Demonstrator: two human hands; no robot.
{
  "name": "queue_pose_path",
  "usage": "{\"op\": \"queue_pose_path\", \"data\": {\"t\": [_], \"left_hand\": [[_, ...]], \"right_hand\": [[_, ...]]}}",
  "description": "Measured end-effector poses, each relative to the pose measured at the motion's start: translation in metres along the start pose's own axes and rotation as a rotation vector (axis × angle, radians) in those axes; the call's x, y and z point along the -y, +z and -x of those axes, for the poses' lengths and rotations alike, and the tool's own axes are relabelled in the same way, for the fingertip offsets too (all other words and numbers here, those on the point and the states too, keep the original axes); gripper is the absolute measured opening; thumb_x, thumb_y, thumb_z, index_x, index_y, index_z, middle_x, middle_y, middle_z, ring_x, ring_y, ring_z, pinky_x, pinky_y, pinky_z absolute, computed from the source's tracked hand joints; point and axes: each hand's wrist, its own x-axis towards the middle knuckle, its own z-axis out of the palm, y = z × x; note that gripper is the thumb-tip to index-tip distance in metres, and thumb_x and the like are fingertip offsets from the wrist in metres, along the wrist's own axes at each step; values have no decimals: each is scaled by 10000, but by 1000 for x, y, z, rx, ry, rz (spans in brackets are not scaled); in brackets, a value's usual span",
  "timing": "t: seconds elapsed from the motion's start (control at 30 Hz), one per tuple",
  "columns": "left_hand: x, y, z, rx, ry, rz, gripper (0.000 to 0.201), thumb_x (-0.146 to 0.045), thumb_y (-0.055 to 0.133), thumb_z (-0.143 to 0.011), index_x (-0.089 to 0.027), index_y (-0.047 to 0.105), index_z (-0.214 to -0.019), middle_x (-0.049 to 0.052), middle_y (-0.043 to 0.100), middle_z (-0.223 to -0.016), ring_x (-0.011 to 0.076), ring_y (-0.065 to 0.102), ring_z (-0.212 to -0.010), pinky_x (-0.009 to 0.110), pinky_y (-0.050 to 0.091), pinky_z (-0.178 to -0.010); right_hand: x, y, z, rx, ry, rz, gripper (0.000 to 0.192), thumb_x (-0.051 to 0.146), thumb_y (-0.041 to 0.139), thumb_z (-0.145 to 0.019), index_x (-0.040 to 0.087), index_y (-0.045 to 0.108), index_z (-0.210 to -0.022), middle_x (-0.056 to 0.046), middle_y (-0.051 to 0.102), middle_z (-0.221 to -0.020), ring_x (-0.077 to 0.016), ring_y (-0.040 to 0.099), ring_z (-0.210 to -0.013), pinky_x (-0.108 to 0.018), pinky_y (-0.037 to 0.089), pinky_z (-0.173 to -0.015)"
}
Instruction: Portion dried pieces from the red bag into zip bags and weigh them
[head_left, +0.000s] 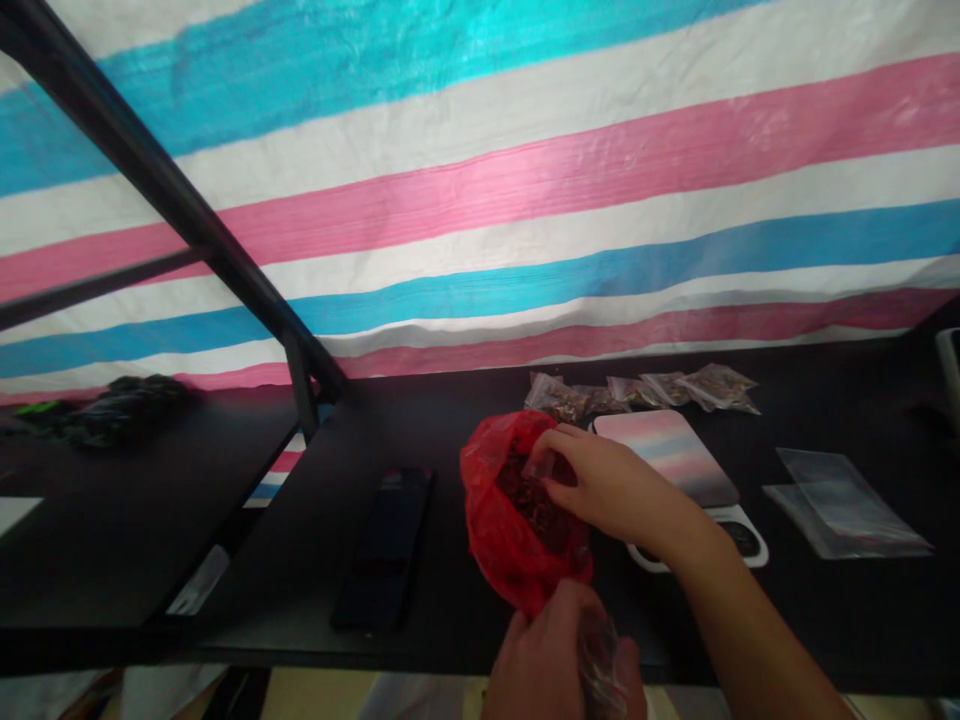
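A red plastic bag [491,530] stands open on the black table, with dark brown dried bits [536,505] inside. Over its mouth is my right hand [589,470], thumb and fingers closed on a small clear plastic piece [541,464] whose exact kind I cannot make out. At the bag's near side, my left hand [555,650] is closed round a clear plastic bag [600,665]; its contents are hard to tell. Just right of the red bag, partly behind my right forearm, lies a white scale [750,545] with a shiny reflective plate [675,450].
Several filled zip bags [649,390] lie along the back. Flat clear bags [847,505] rest at the right, a black phone [386,550] at the left. A black metal frame [150,170] slants before a striped tarp [480,200]. Dark green material [124,410] sits far left.
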Motion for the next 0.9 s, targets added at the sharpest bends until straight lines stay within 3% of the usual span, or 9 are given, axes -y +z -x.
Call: {"op": "queue_pose_path", "data": {"t": [0.13,0.27,0.4,0.67,0.9], "left_hand": [[-5,3,-1,28,-13,103,76,-333,714,-846,-300,712,-915,19,699,-714,226,604,-624,335,379,-624],[-14,16,2,9,-10,223,162,-443,690,-892,-282,674,-876,21,651,-688,215,568,-636,326,342,-592],[-27,16,-9,-96,-37,350,275,-523,689,-924,-259,649,-857,4,601,-709,178,533,-639,297,376,-602],[-36,-23,-35,-327,13,613,380,-561,744,-927,-202,649,-845,-25,584,-637,124,554,-570,213,445,-554],[-29,-53,-35,-439,114,697,342,-477,792,-873,-190,654,-748,-13,598,-596,125,543,-509,203,422,-463]], "right_hand": [[-6,11,-9,-57,-91,-27,293,58,638,-903,230,721,-1125,-41,749,-1232,-214,709,-1096,-305,463,-929],[-11,15,-12,-56,-116,-23,338,78,634,-917,231,715,-1207,-53,741,-1285,-228,708,-1135,-319,474,-954],[-14,14,-10,-52,-134,-40,391,59,633,-875,234,732,-1210,-43,749,-1261,-209,706,-1103,-306,480,-939],[-21,15,-8,6,-122,-133,334,43,674,-830,229,759,-1094,-24,775,-1126,-196,708,-978,-293,488,-838],[-18,10,-9,-105,-122,-29,316,54,681,-882,237,744,-1133,-33,749,-1201,-204,701,-1055,-305,464,-885]]}}
